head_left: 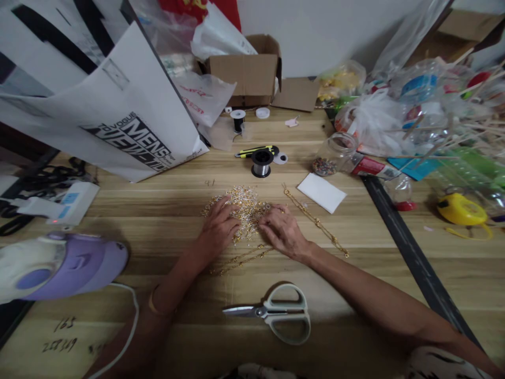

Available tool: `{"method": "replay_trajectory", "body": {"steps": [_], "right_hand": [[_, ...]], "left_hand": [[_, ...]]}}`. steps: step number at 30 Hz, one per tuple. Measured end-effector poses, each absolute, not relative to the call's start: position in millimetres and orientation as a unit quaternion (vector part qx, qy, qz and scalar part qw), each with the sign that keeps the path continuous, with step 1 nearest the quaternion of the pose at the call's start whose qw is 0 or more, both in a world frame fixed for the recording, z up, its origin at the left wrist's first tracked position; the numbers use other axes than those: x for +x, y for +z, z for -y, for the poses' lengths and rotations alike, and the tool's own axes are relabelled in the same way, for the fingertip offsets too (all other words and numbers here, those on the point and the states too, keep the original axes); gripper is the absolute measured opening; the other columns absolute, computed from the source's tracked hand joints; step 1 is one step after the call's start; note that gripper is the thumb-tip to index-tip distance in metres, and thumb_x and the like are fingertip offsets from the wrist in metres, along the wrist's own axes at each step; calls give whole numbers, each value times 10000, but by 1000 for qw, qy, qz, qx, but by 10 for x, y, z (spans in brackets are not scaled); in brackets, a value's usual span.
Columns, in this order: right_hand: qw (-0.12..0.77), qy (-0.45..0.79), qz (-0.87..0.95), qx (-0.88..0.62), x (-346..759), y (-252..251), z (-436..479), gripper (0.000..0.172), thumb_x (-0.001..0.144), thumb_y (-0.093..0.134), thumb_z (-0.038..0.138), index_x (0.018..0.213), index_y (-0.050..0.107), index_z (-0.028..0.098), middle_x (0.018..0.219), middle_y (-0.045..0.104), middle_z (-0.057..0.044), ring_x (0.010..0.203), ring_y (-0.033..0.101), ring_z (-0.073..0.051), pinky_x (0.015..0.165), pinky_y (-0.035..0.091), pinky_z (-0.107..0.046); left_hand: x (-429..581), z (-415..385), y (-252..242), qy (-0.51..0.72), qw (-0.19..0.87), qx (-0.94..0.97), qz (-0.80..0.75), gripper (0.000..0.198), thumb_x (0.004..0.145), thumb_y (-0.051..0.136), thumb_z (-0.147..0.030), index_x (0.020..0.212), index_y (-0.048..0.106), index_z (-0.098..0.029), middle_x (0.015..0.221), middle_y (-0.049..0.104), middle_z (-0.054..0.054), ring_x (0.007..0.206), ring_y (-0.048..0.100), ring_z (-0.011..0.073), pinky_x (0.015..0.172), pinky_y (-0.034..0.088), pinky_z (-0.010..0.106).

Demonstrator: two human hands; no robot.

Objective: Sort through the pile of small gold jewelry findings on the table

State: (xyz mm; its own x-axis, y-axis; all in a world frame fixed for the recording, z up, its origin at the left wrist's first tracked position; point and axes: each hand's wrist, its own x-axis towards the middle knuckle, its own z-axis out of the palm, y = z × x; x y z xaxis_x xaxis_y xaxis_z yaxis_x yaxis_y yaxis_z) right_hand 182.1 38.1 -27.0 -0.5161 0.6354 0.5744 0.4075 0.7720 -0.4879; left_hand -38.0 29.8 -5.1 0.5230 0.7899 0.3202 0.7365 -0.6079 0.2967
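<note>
Sorting step, by appearance: your left hand [218, 227] and right hand [284, 231] lie flat, fingers spread, on the gold bead pile [244, 208] at frame centre. Next: pinch one strand free.

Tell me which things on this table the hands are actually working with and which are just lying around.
In use:
left hand and right hand, both resting on the pile of gold beaded pins
gold chains beside the hands

Lying about:
scissors
wire spool
yellow cutter
bead jar
white pad
cardboard box
purple device
</note>
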Motion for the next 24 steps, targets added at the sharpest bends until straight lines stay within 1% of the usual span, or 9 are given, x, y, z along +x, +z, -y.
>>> {"method": "replay_trajectory", "body": {"steps": [6,10,13,18,24], "right_hand": [[386,148,858,-305,1817,-271,-378,65,890,466,152,883,508,202,791,630,-20,746,560,-157,915,378,-392],[387,143,859,-302,1816,-273,-382,61,890,468,155,885,507,201,798,627,-24,755,552,-159,901,386,-390],[385,144,860,-301,1816,-271,-383,59,888,471,152,880,506,199,785,624,-20,749,550,-154,904,385,-389],[393,139,858,-299,1818,-281,-388,58,886,476,150,884,507,199,783,625,-18,743,553,-153,898,389,-384],[382,148,860,-303,1821,-287,-387,60,889,469,158,887,509,202,808,630,-24,767,556,-161,903,384,-390]], "left_hand": [[-385,-301,-77,214,73,871,-436,175,855,506,-135,769,654,-169,1062,594,75,1295,336,269,1089,325,520],[-389,-311,-104,221,76,868,-439,172,871,483,-144,786,631,-166,1053,594,74,1280,357,252,1095,322,495],[-404,-325,-123,242,83,857,-447,163,867,484,-144,801,631,-168,1056,594,72,1271,362,247,1082,345,482],[-419,-333,-133,243,88,854,-451,172,858,497,-141,807,657,-176,1075,586,65,1270,359,255,1076,347,496],[-395,-305,-97,231,83,859,-449,139,832,548,-160,760,666,-180,1082,583,61,1277,355,269,1080,339,505]]}}
